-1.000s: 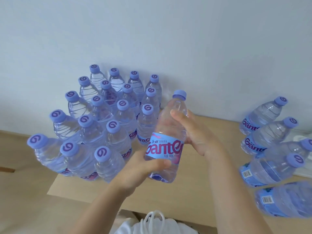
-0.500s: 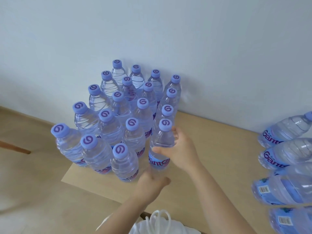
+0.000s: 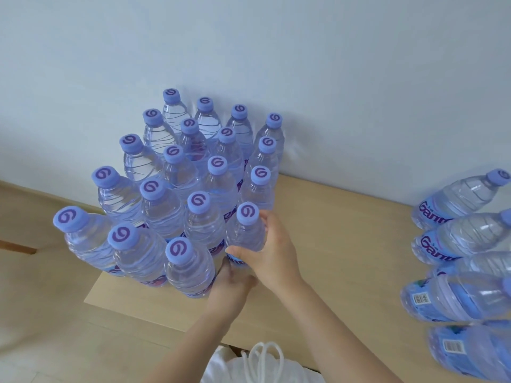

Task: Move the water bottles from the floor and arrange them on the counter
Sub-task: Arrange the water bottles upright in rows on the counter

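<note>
Pale wall behind light wooden desk [image 3: 345, 233]. Right hand [image 3: 272, 254] reaches forward, fingers curled round upright bottle [image 3: 244, 233] at its shoulder. Left hand [image 3: 231, 283] below it grips same bottle's base. Bottle cluster [image 3: 171, 189] stands just left of hands; lying bottles [image 3: 464, 261] well right.

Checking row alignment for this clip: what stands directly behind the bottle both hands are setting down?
Behind the held bottle a column of three upright bottles runs back to the wall. Their caps and shoulders show; their bases and labels are mostly covered by bottles in front.
</note>
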`<state>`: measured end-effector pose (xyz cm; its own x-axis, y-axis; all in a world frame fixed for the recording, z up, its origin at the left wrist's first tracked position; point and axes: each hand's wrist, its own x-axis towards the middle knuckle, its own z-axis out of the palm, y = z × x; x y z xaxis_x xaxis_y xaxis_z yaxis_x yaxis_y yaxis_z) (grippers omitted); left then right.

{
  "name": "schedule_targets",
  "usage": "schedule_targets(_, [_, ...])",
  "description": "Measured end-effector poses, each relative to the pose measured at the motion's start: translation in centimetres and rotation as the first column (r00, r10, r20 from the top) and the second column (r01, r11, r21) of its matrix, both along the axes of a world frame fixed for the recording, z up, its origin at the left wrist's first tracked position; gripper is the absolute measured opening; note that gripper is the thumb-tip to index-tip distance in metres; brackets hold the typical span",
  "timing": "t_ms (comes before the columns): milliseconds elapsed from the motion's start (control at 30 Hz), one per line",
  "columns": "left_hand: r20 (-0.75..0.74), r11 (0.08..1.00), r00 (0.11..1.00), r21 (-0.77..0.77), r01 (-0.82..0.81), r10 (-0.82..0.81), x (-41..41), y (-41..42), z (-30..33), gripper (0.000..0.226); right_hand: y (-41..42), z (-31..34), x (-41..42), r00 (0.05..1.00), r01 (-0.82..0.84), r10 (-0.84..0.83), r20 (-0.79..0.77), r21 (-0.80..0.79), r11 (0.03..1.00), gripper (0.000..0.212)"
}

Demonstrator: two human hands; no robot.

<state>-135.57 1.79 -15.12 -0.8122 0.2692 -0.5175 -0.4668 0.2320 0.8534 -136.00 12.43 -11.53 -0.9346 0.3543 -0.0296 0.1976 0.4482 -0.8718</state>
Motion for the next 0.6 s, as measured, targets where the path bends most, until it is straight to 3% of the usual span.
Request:
schedule_targets(167, [0.131, 0.998, 0.99, -0.034, -0.054, 0.058, 0.7, 1.1, 1.2, 0.036, 0.4, -0.1, 0.1, 0.997, -0.07, 0.072, 0.031, -0.059, 0.996, 0.084])
schedule_targets(300, [0.316, 0.978, 0.929, -0.016, 0.206, -0.19, 2.8, 3.2, 2.2, 0.05, 3.6, 1.1, 1.5, 0.982, -0.106, 0.115, 0.149, -0.066, 0.992, 0.08])
schedule_targets(467, [0.272, 0.805, 0.771, 0.027, 0.592, -0.576, 4.9, 8.8, 3.2, 0.018, 11.0, 3.6, 7.4, 0.969, 0.244, -0.246, 0.014, 0.07, 0.967, 0.044])
schedule_targets(533, [0.222, 0.697, 0.676, 0.025, 0.717, -0.703, 6.3, 11.6, 3.6, 0.016, 13.2, 4.8, 11.1, 0.893, 0.439, -0.429, -0.134, 0.059, 0.896, 0.026])
schedule_targets(600, [0.177, 0.591, 0.578, 0.027, 0.806, -0.797, 7.9, 14.2, 4.1, 0.017, 14.7, 5.7, 14.9, 0.734, 0.652, -0.6, -0.319, 0.085, 0.753, 0.019])
